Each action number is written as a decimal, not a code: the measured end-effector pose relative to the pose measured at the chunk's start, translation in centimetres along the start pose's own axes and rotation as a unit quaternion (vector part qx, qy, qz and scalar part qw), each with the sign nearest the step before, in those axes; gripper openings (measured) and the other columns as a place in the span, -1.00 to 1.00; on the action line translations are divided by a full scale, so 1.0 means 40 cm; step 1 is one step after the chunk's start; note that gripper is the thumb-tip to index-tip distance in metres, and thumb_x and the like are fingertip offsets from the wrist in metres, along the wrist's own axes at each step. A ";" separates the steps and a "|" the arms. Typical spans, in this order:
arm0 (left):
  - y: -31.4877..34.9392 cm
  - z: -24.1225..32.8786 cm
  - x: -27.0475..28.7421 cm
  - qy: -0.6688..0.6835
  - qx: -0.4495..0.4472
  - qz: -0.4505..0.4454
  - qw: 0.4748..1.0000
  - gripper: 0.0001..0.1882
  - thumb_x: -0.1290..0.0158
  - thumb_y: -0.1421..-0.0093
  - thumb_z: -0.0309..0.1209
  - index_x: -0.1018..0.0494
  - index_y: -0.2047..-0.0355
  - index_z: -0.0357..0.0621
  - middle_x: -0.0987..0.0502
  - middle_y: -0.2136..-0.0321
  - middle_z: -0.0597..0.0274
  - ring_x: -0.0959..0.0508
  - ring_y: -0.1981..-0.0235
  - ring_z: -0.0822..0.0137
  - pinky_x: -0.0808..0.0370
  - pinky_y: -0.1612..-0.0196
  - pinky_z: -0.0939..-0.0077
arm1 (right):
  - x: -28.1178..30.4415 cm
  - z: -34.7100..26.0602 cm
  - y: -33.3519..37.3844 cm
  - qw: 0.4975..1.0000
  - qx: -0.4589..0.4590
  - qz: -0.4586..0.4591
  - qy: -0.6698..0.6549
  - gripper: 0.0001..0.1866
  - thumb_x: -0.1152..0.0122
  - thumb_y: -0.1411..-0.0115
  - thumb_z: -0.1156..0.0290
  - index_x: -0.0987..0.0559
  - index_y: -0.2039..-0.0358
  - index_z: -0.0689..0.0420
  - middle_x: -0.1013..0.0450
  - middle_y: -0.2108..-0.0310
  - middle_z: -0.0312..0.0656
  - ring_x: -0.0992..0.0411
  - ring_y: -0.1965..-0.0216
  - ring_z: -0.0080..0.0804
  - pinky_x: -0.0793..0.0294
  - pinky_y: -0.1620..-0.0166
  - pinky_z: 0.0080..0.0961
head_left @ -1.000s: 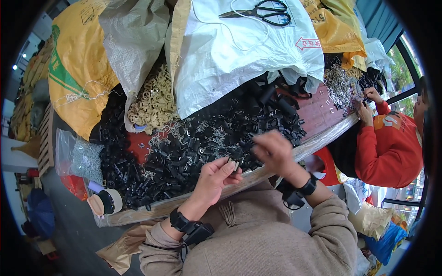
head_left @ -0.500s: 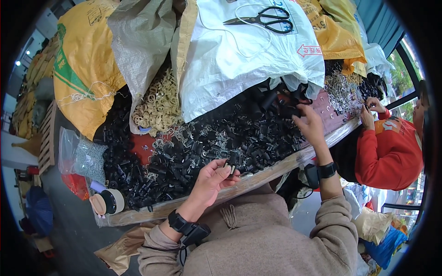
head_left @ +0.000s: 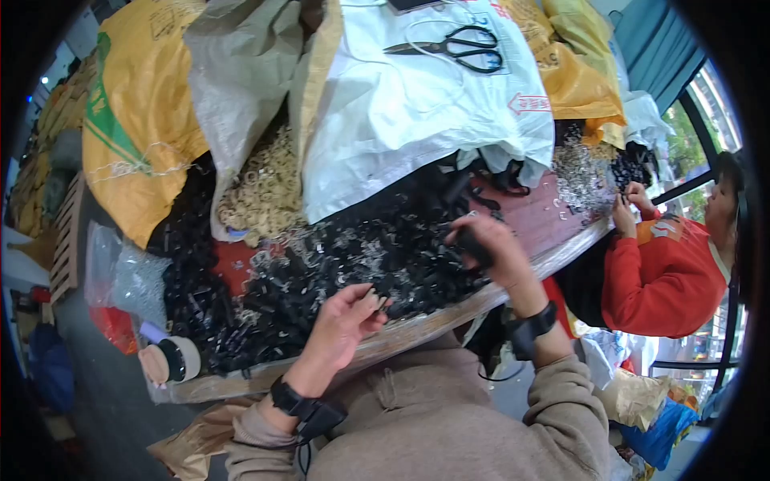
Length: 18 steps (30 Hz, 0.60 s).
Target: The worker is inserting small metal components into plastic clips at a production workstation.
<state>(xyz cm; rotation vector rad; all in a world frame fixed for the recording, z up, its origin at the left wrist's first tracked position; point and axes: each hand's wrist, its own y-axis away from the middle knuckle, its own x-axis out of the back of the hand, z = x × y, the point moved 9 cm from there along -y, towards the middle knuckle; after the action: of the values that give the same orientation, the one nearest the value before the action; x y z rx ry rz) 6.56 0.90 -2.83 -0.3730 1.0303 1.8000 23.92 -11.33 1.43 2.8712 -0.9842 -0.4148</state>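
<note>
My left hand [head_left: 335,327] is closed near the front edge of the table, pinching a small beige plastic piece [head_left: 374,299]; its exact shape is partly hidden by the fingers. Over the front right of the heap, my right hand [head_left: 504,255] grips a black plastic piece [head_left: 473,247], blurred by motion. Beneath both hands spreads a heap of small black plastic parts [head_left: 321,280], mixed with thin silvery metal hooks [head_left: 365,255]. Beige ring-like pieces [head_left: 261,192] spill from a grey woven sack [head_left: 241,72] behind the heap.
Black-handled scissors [head_left: 457,50] lie on a white sack [head_left: 417,120] at the back. A yellow sack [head_left: 140,120] stands far left, above a clear bag of small parts [head_left: 143,276] and a lidded jar [head_left: 170,359]. A person in red [head_left: 662,276] works at the right.
My right hand has come left and nearer from the back of the heap, now with the black plastic piece in it. My left hand still pinches its piece. The whole view has shifted slightly.
</note>
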 end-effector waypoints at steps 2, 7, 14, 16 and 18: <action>0.002 -0.016 -0.008 0.002 0.000 0.016 1.000 -0.73 0.01 -0.07 -0.44 -0.30 0.21 -0.26 -0.45 0.43 0.20 -0.42 0.55 0.51 -0.39 0.47 0.73 | -0.038 0.042 0.008 0.996 -0.044 -0.010 0.072 -0.62 0.13 -0.15 0.15 -0.42 0.25 0.21 -0.40 0.40 -0.23 -0.33 0.54 -0.63 -0.28 0.50 -0.76; -0.005 -0.016 -0.042 -0.052 0.009 -0.031 0.998 -0.72 -0.02 -0.04 -0.46 -0.34 0.21 -0.29 -0.41 0.53 0.31 -0.34 0.61 0.57 -0.29 0.55 0.76 | -0.193 -0.014 0.038 0.940 0.095 -0.189 0.267 -0.69 0.11 -0.14 0.25 -0.42 0.28 0.25 -0.40 0.46 -0.18 -0.35 0.56 -0.43 -0.33 0.47 -0.58; -0.003 -0.017 -0.057 -0.180 -0.025 -0.025 0.983 -0.76 -0.03 -0.01 -0.50 -0.38 0.28 -0.32 -0.40 0.60 0.33 -0.33 0.65 0.58 -0.29 0.57 0.75 | -0.248 -0.022 0.057 0.908 0.105 -0.202 0.352 -0.72 0.07 -0.10 0.29 -0.40 0.31 0.25 -0.37 0.45 -0.01 -0.38 0.40 -0.13 -0.35 0.36 -0.39; -0.007 -0.011 -0.039 -0.202 -0.029 -0.003 0.979 -0.76 -0.03 -0.01 -0.49 -0.39 0.28 -0.32 -0.41 0.60 0.31 -0.35 0.65 0.58 -0.31 0.57 0.75 | -0.256 -0.036 0.059 0.904 0.161 -0.178 0.353 -0.72 0.07 -0.09 0.28 -0.39 0.32 0.24 -0.37 0.45 -0.02 -0.38 0.39 -0.12 -0.35 0.36 -0.39; -0.016 -0.012 -0.036 -0.199 -0.013 -0.003 0.980 -0.75 -0.04 0.00 -0.49 -0.39 0.28 -0.32 -0.42 0.59 0.31 -0.37 0.65 0.58 -0.33 0.56 0.75 | -0.268 -0.042 0.052 0.898 0.154 -0.158 0.381 -0.72 0.07 -0.09 0.28 -0.39 0.32 0.24 -0.38 0.44 -0.02 -0.38 0.39 -0.12 -0.35 0.37 -0.38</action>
<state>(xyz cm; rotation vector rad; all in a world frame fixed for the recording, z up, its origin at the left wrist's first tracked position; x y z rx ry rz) 7.70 -0.25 -2.47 -0.0261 0.7233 1.7896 15.06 -6.43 5.83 2.9989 -0.4609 0.8793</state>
